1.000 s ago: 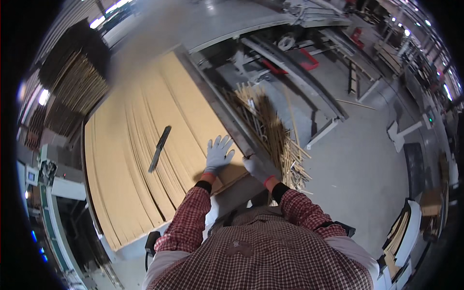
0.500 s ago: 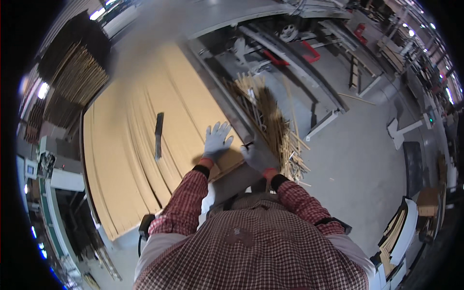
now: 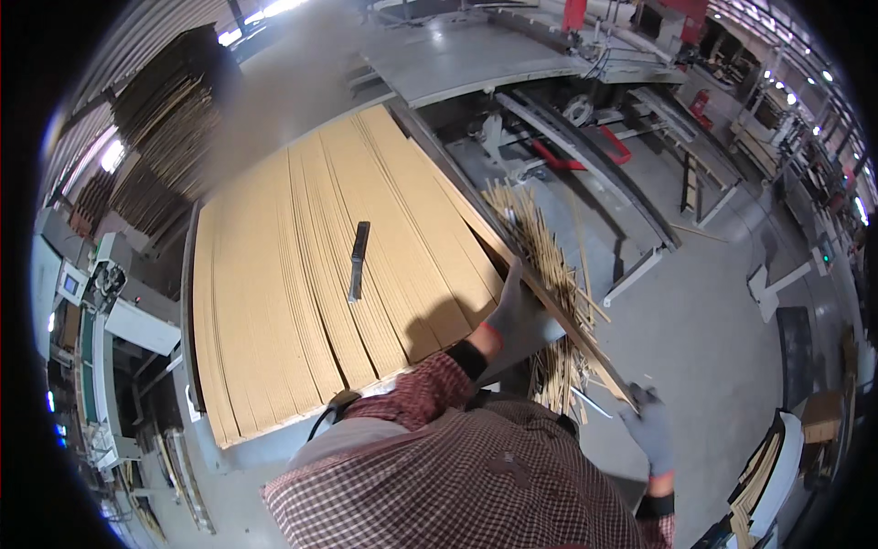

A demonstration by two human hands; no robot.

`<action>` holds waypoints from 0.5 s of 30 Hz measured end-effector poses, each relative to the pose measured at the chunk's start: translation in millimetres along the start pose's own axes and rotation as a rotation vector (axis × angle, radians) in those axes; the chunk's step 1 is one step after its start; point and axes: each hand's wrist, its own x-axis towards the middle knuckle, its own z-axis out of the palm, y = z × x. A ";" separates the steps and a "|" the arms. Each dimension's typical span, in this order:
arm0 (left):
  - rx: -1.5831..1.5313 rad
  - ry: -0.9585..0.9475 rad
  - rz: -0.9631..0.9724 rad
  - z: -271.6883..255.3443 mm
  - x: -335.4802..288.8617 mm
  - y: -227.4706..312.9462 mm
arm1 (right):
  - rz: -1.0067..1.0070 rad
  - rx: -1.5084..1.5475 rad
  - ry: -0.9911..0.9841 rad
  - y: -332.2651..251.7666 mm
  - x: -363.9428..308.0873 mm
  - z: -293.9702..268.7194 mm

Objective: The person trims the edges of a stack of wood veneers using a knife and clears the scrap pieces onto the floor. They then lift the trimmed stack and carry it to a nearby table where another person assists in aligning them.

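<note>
Your right hand (image 3: 647, 432) grips a long brown piece (image 3: 587, 350), your left hand (image 3: 508, 300) against it, beside tan sheets (image 3: 261, 274) bearing a dark tool (image 3: 358, 260).

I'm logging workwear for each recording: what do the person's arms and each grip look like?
The left grip and right grip wear grey gloves with reddish cuffs. Black bands end the dark red-and-white checked sleeves. Pale fabric shows higher on the left arm. No markings can be made out on the gloves.
</note>
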 end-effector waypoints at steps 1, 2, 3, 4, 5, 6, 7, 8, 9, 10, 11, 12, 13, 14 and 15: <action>-0.030 0.016 0.125 10.4 -4.0 9.6 | 0.124 -0.044 0.009 -27.1 -27.5 -22.8; -0.062 0.032 0.240 17.9 -5.3 20.7 | 0.258 -0.087 0.019 -50.5 -54.0 -38.7; -0.120 -0.026 0.270 13.5 -1.2 34.1 | 0.288 -0.123 0.095 -69.3 -83.9 -48.8; -0.182 -0.082 0.298 1.3 9.9 47.1 | 0.318 -0.161 0.167 -82.3 -116.6 -49.3; -0.196 -0.087 0.441 -6.7 27.1 56.4 | 0.318 -0.116 0.252 -82.4 -158.8 -39.7; -0.184 -0.230 0.447 -1.4 16.5 66.4 | 0.330 -0.074 0.328 -83.6 -201.3 -29.8; -0.172 -0.373 0.447 6.1 -2.9 79.1 | 0.449 -0.039 0.287 -102.8 -240.1 -22.5; -0.188 -0.456 0.493 9.8 -23.2 90.5 | 0.561 0.000 0.234 -130.1 -269.3 -16.0; 0.035 -0.719 0.582 14.6 -53.4 103.7 | 0.655 0.083 0.312 -159.0 -285.5 -4.4; -0.268 -0.387 0.497 40.3 -101.2 103.1 | 0.623 -0.023 0.304 -180.5 -305.0 7.2; -0.172 -1.232 0.457 11.0 -103.2 132.4 | 0.574 -0.034 0.314 -193.4 -323.5 17.2; -0.214 -0.986 0.553 16.2 -134.8 136.6 | 0.551 -0.040 0.333 -209.2 -340.3 28.9; -0.243 -0.728 0.645 21.5 -176.4 140.1 | 0.604 -0.138 0.311 -230.7 -354.3 35.2; -0.236 -0.723 0.646 13.5 -200.0 153.0 | 0.605 -0.132 0.307 -242.6 -366.5 42.3; -0.270 -0.701 0.644 5.1 -222.8 167.0 | 0.570 -0.012 0.361 -250.6 -382.0 49.1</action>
